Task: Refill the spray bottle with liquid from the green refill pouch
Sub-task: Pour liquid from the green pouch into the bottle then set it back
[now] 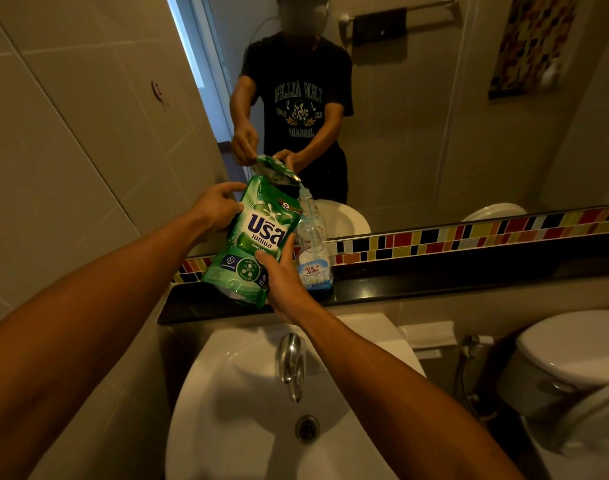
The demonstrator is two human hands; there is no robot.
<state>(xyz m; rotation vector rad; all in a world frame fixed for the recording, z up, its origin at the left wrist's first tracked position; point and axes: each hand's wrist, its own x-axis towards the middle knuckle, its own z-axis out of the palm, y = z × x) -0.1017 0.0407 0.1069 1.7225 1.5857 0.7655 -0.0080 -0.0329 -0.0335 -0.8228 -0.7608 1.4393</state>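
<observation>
Both hands, left hand (pixel 215 206) high, right hand (pixel 282 275) low, grip the green refill pouch (pixel 258 237) tilted over the spray bottle (pixel 313 251) (uncapped) near the shelf's (pixel 434 282) left end; pour slowly, spout centred over the neck.

The pouch (pixel 253 242) is glossy green plastic film. The bottle (pixel 313 244) is clear smooth plastic with a printed label. It stands on a dark polished ledge (pixel 434 282). The basin (pixel 247 410) is glossy white ceramic, the tap (pixel 291 362) shiny chromed metal.
</observation>
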